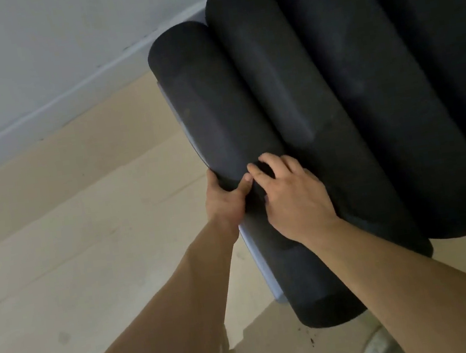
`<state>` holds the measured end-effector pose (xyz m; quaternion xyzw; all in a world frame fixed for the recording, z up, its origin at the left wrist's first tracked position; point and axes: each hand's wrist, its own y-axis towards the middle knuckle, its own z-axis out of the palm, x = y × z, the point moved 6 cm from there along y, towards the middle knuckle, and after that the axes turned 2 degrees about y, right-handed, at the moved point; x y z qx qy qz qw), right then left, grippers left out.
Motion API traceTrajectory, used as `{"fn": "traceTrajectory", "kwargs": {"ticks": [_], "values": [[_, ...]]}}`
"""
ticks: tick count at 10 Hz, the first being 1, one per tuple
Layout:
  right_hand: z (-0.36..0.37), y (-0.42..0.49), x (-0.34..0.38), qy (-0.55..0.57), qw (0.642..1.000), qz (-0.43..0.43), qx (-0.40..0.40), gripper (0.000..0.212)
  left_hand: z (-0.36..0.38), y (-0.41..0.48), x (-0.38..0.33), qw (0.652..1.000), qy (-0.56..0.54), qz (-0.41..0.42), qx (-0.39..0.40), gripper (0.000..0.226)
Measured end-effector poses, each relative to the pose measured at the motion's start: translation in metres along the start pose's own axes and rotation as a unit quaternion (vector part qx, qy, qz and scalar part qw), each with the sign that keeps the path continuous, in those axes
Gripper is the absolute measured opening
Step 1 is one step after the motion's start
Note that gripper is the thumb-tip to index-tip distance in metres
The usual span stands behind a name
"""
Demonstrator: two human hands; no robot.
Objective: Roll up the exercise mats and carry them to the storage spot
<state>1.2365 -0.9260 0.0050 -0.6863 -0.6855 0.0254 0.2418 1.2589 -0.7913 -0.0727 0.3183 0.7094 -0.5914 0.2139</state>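
Observation:
Several dark rolled exercise mats lie side by side against the wall. The leftmost rolled mat [218, 124] rests on a pale grey-blue surface [255, 251] that shows along its left edge. My left hand [226, 198] grips this mat's left side, thumb on top. My right hand [290, 198] lies on top of the same mat with its fingers curled onto it, touching my left thumb. To the right lie a second rolled mat [305, 100] and a third, thicker rolled mat [393, 88].
A white wall with a skirting board [46, 112] runs behind the mats. The floor [87, 256] is pale wood. A light shoe [381, 347] shows at the bottom right, near small dark crumbs on the floor.

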Motion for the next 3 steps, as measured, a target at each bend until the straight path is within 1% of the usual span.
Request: {"fn": "traceTrajectory", "kwargs": {"ticks": [1, 2, 3], "values": [[0.004, -0.006, -0.014, -0.04, 0.999, -0.013, 0.001, 0.067, 0.008, 0.009, -0.003, 0.999, 0.036, 0.011, 0.026, 0.057], [0.001, -0.014, -0.017, -0.02, 0.998, 0.0, 0.067, 0.068, -0.004, -0.003, -0.025, 0.98, 0.194, 0.023, 0.047, 0.065], [-0.035, -0.046, -0.018, 0.038, 0.988, 0.109, 0.102, 0.066, -0.037, -0.05, -0.055, 0.928, 0.37, 0.025, 0.039, 0.079]]}}
